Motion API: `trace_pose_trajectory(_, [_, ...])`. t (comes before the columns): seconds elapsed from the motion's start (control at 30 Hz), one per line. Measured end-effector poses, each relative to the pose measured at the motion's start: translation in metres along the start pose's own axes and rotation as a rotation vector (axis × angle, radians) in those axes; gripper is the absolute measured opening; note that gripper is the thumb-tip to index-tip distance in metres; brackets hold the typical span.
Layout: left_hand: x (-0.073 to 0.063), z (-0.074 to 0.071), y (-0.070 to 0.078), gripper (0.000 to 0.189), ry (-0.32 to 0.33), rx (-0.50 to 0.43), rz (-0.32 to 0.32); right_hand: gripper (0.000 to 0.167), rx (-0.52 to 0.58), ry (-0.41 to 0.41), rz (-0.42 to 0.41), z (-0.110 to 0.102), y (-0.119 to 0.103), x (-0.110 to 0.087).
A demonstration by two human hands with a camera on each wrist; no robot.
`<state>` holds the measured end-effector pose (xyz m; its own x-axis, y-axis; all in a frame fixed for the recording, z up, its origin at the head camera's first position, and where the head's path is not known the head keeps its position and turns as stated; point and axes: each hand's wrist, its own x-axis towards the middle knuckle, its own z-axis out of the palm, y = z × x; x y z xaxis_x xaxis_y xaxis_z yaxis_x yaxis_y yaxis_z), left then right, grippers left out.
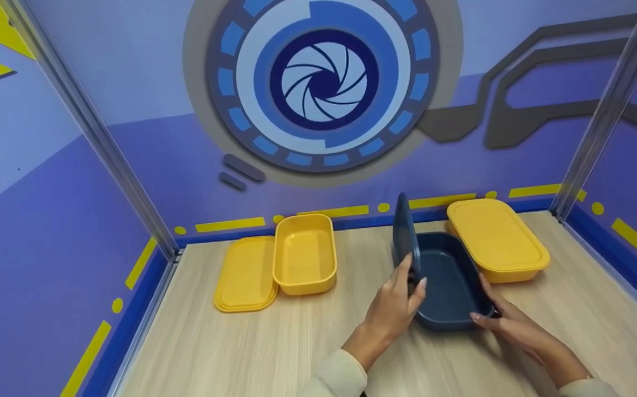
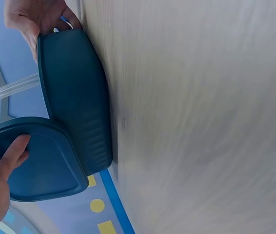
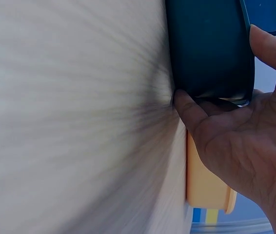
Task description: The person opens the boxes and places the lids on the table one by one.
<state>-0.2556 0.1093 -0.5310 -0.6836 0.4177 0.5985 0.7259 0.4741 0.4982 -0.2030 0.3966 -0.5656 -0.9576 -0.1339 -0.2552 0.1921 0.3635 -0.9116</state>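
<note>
A dark blue food container (image 1: 445, 281) stands on the table with its inside showing. Its matching lid (image 1: 405, 234) is tipped up on edge along the container's left side. My left hand (image 1: 390, 303) holds this lid between thumb and fingers; in the left wrist view a finger lies along the flat face of the lid (image 2: 45, 165). At the near right corner of the container, my right hand (image 1: 517, 325) grips the wall, thumb at the rim and fingers around the outside. The right wrist view shows those fingertips low on the container (image 3: 208, 48), close to the table.
Right of the blue container stands a yellow container with its lid on (image 1: 497, 237). On the left are an uncovered yellow container (image 1: 305, 253) and a yellow lid (image 1: 245, 274) lying beside it. A printed back wall (image 1: 351, 193) and side panels border the wooden table (image 1: 230, 353).
</note>
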Motion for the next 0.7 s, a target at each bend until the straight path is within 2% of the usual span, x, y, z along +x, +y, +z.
trace_pose_trajectory(0.17, [-0.005,0.000,-0.004,0.055,0.002,-0.058,-0.044,0.107,-0.003,0.001,-0.021,0.000,0.001,0.001])
trace_pose_trajectory(0.4, [-0.011,-0.002,-0.010,0.061,-0.019,-0.205,-0.269,0.108,-0.002,-0.002,0.015,-0.001,0.001,0.002])
trace_pose_trajectory(0.47, [-0.013,-0.002,-0.014,0.062,-0.020,-0.242,-0.310,0.108,-0.012,-0.002,0.029,-0.002,0.001,0.002])
trace_pose_trajectory(0.57, [-0.017,0.000,-0.019,0.063,-0.028,-0.254,-0.347,0.108,-0.022,0.000,0.034,-0.002,0.001,0.002])
trace_pose_trajectory(0.7, [-0.022,0.002,-0.023,0.063,-0.034,-0.273,-0.359,0.108,-0.024,0.002,0.026,-0.002,0.001,0.002])
